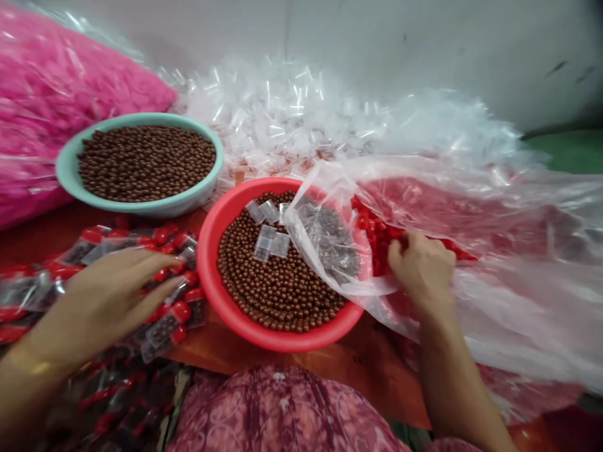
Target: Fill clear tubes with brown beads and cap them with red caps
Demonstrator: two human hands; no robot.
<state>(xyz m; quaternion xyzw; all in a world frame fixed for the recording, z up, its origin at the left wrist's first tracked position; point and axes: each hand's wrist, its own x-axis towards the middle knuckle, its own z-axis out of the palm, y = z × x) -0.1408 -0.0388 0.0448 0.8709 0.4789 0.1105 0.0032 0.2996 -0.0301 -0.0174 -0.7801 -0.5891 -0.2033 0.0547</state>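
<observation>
My left hand [117, 295] is over a pile of small clear containers [162, 329] with red caps and brown balls inside. Its fingers are stretched out, with thumb and forefinger apart just above the pile. My right hand [424, 270] reaches into a clear plastic bag [513, 301] among loose red caps [377, 235]. Its fingers are curled, and their tips are partly hidden in the caps. Between my hands stands a red basin [282, 342] of shiny brown balls [282, 289]. Several clear containers [265, 242] without caps lie on the balls.
A pale green basin [141, 207] of brown balls stands at the back left, beside a bag of pink pieces [70, 94]. Clear plastic pieces [292, 107] are heaped along the wall. A flap of the clear bag hangs over the red basin's right side.
</observation>
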